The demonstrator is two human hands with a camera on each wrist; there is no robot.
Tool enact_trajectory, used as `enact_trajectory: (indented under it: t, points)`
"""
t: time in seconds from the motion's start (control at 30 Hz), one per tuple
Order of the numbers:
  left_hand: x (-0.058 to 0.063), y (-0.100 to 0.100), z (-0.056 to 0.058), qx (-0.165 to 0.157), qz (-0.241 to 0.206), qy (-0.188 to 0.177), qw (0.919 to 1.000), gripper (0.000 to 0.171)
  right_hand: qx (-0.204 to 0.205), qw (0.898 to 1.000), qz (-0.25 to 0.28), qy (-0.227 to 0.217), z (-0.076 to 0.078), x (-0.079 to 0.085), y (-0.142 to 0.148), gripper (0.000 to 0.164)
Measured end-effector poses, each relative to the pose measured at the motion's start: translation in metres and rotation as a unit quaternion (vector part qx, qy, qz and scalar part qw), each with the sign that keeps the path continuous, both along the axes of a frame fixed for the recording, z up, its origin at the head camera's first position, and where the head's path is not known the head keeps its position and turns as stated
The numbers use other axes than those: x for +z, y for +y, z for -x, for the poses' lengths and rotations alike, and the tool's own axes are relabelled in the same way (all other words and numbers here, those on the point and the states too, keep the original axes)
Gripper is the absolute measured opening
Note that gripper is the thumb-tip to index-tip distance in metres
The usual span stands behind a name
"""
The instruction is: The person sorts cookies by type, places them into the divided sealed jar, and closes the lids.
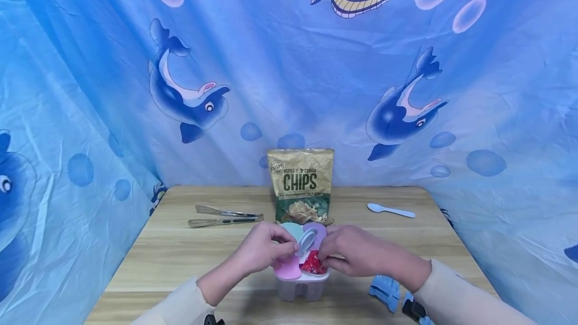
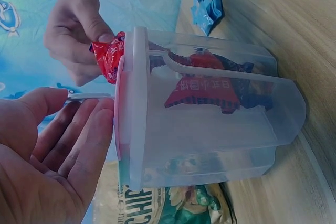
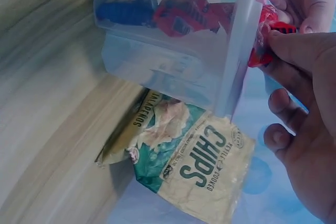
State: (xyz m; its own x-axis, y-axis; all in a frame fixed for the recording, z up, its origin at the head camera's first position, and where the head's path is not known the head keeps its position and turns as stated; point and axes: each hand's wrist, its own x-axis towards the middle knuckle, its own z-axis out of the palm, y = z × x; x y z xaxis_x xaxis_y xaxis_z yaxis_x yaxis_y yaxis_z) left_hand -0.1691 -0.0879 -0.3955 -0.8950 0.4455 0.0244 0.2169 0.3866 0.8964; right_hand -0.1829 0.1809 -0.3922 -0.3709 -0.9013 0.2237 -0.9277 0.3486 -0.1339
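A clear plastic box (image 1: 289, 291) with a pastel segmented lid stands at the table's front middle. My left hand (image 1: 266, 249) pinches a raised whitish lid flap (image 1: 307, 240) between thumb and fingers. From the right, my right hand (image 1: 356, 251) pinches a red wrapped packet (image 1: 312, 263), which sits in the opening beside the pink lid segment (image 1: 288, 269). In the left wrist view, another red packet (image 2: 202, 90) and a dark blue packet (image 2: 257, 95) lie inside the box. The right wrist view shows my thumb and forefinger on the upper red packet (image 3: 260, 45).
Behind the box stands a chips bag (image 1: 301, 182). Metal tongs (image 1: 221, 221) lie to the left, a pale spoon (image 1: 390, 210) to the back right. A light blue packet (image 1: 385, 291) is on the table under my right forearm. A blue sea-print curtain (image 1: 289, 74) hangs behind.
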Motion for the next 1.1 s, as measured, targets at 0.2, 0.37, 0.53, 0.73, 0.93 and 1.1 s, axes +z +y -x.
enact_trajectory:
  t: [0.2,0.37,0.53,0.73,0.93,1.1]
  points:
    - [-0.001,0.000,0.001,-0.002,0.006,0.003,1.0000,0.008,-0.008,0.999,-0.012,-0.030,0.000,0.000,0.003,0.011]
    - [-0.002,-0.002,0.002,-0.004,0.005,0.001,1.0000,0.009,-0.028,0.999,-0.009,-0.040,-0.002,-0.004,0.003,0.011]
    - [-0.002,-0.005,0.002,0.002,0.002,-0.006,1.0000,0.010,-0.031,0.999,-0.022,-0.025,-0.005,-0.011,0.002,0.010]
    - [-0.003,-0.004,0.001,0.002,-0.005,-0.012,0.9999,0.009,-0.081,0.993,0.033,-0.074,-0.009,-0.014,0.003,0.004]
    - [-0.003,-0.004,0.003,-0.005,-0.005,-0.002,1.0000,0.008,-0.042,0.992,0.072,-0.091,-0.007,-0.009,-0.002,0.011]
    - [-0.002,-0.003,0.004,-0.008,-0.004,0.001,1.0000,0.008,-0.024,0.997,0.013,-0.071,-0.005,-0.006,-0.006,0.010]
